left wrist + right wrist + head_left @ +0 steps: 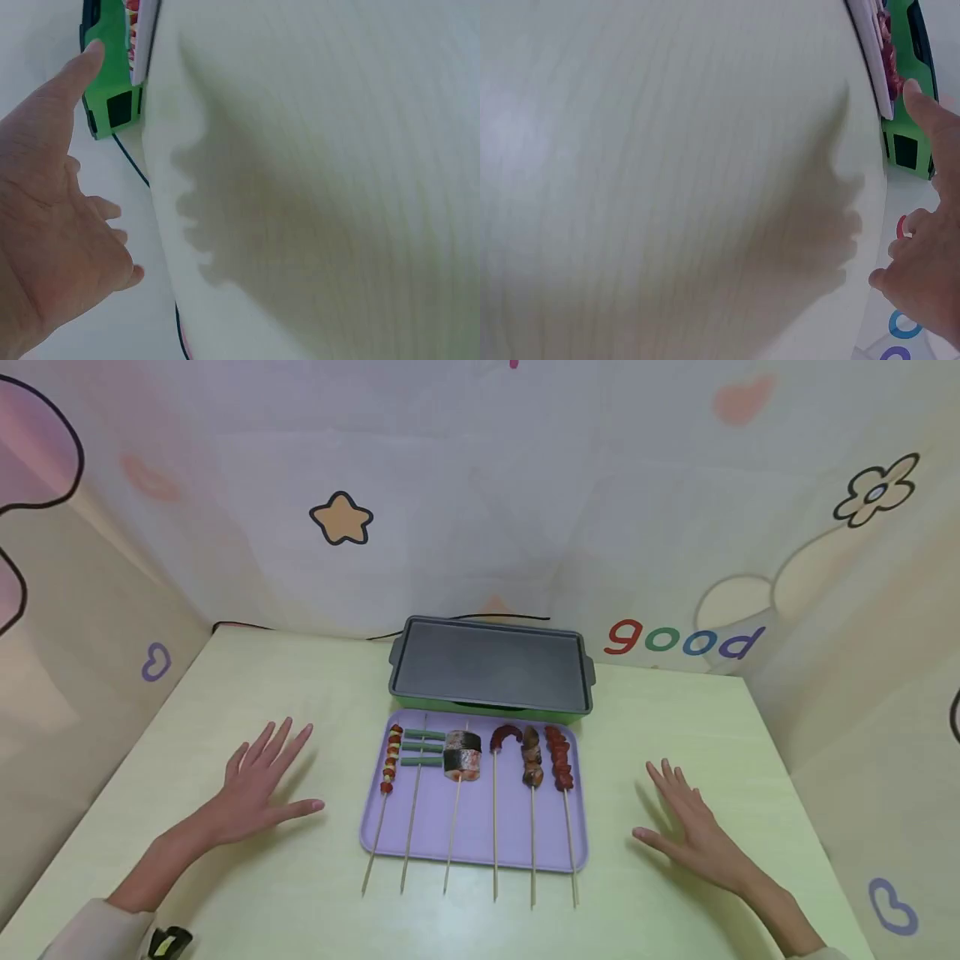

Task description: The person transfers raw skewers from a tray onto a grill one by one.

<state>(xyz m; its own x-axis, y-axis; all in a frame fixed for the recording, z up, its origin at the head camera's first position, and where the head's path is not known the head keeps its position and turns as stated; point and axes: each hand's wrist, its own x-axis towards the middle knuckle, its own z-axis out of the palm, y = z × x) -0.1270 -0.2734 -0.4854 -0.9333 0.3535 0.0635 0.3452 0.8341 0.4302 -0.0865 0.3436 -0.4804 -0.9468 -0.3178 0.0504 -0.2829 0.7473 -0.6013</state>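
My left hand (251,793) is spread over the table, left of a purple tray (472,827), holding nothing. On the tray's other side my right hand (693,831) hovers with straight fingers, also holding nothing. Across the tray lie several skewers: one with red and pale pieces (391,760), one with green stalks (422,747), one with a black-banded roll (462,754), a curled dark red tentacle (506,737), brown chunks (532,760) and red meat pieces (559,758). Their stick ends jut past the tray's near edge.
Directly behind the tray stands a rectangular grill (491,664) with a grey plate and green base. The pale table (300,893) meets a printed cloth backdrop (480,527) at the back and sides. Each hand casts a shadow on the tabletop.
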